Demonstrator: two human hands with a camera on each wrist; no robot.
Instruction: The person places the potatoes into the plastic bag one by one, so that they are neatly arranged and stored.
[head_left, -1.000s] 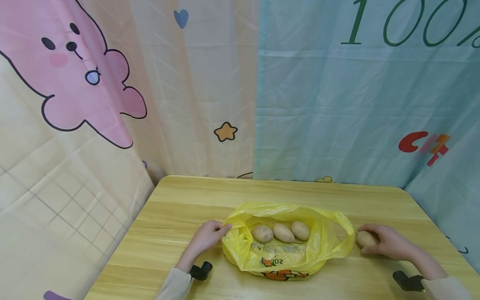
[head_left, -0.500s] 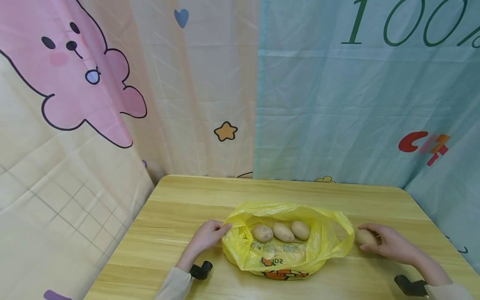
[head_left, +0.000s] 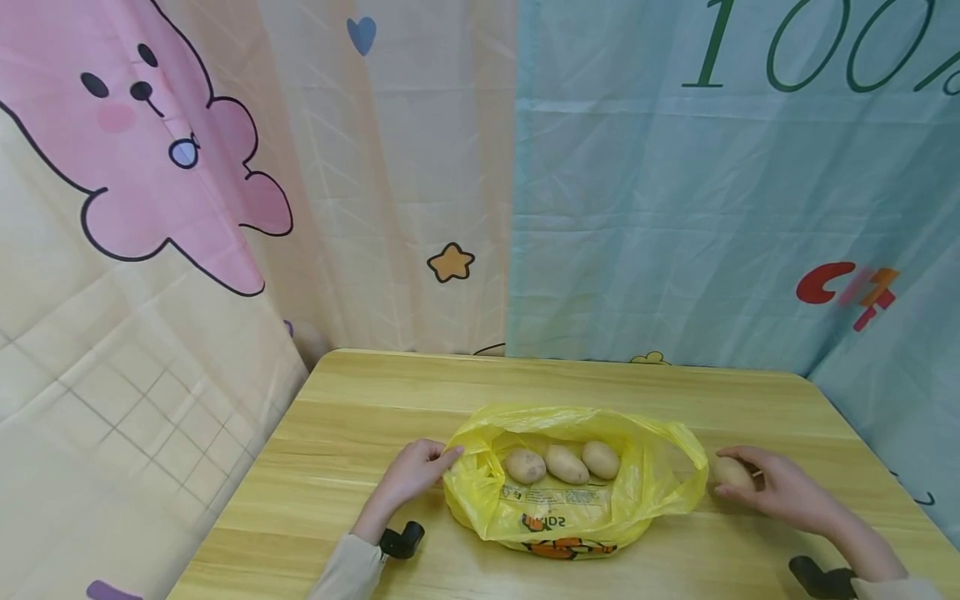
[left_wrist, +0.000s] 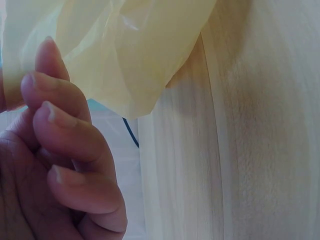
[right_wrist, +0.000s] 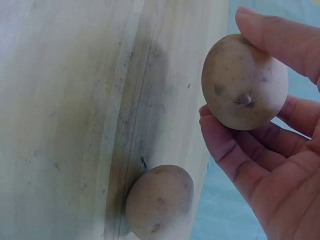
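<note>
A yellow plastic bag (head_left: 585,529) lies on the table with its mouth spread wide, and three potatoes (head_left: 567,465) sit in a row inside. My left hand (head_left: 411,478) pinches the bag's left rim between thumb and finger; in the left wrist view the other fingers of the hand (left_wrist: 75,145) are curled beside the yellow film (left_wrist: 125,65). Just right of the bag, my right hand (head_left: 783,492) grips a potato (head_left: 731,475). The right wrist view has this potato (right_wrist: 242,82) between the thumb and fingers of the hand (right_wrist: 285,170), with another potato (right_wrist: 160,202) on the table below it.
The wooden table (head_left: 360,392) extends behind and around the bag. Printed curtains (head_left: 637,208) hang along its back and sides. A black device (head_left: 402,540) is strapped at the left wrist and another (head_left: 821,577) at the right.
My right hand has shifted slightly with its potato, and its wrist has moved a little right and down. The left hand and the bag have hardly moved.
</note>
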